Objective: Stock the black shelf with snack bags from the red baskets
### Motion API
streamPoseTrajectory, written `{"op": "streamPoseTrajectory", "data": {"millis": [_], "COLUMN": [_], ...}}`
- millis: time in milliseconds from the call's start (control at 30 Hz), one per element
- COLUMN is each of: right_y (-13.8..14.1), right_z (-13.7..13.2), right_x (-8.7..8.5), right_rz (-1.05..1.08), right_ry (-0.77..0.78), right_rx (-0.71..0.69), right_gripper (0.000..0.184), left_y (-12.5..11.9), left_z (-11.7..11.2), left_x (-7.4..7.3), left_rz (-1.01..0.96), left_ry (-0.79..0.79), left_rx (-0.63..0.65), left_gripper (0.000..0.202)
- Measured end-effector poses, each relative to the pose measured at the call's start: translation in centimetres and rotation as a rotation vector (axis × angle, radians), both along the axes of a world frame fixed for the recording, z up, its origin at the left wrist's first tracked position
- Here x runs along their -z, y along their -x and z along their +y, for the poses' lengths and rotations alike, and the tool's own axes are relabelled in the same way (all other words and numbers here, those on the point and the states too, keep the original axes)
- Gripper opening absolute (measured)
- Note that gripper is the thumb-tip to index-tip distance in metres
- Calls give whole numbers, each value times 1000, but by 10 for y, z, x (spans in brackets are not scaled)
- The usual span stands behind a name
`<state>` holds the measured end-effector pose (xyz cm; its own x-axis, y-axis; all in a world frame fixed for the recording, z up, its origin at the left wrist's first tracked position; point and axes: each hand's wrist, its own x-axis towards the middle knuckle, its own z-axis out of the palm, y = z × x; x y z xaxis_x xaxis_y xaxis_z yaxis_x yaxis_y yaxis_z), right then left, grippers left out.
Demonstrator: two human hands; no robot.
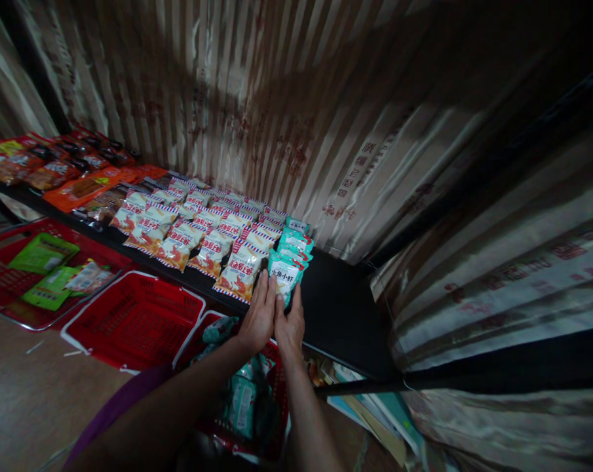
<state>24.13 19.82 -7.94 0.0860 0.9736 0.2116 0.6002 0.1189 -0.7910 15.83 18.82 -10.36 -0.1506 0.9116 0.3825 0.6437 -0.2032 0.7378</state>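
Both my hands rest side by side at the front edge of a black shelf (345,308). My left hand (259,314) lies flat with fingers stretched toward a white and orange snack packet (240,274). My right hand (290,322) touches the nearest teal snack packet (284,272), the front one of a short teal row (296,241). Its fingers press against the packet's lower edge. Rows of white and orange packets (198,229) fill the shelf to the left.
Orange and dark red packets (60,170) lie further left on the shelf. Below stand red baskets: one (133,321) bare, one (45,272) with green packets, one (247,400) under my arms with teal packets. A striped curtain (276,98) hangs behind. Books (369,406) lie under the shelf.
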Motion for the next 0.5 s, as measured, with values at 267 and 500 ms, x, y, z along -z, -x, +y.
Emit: {"op": "streamPoseTrajectory", "data": {"millis": [267, 500], "right_y": [-3, -5], "right_z": [-5, -9], "right_x": [2, 8], "right_rz": [6, 32], "right_ry": [4, -19], "right_rx": [-1, -9], "right_gripper": [72, 69], "left_y": [3, 6], "left_z": [-5, -13], "left_x": [-5, -11], "left_rz": [47, 93], "left_ry": [-23, -46], "left_rx": [1, 5], "left_gripper": [53, 52]}}
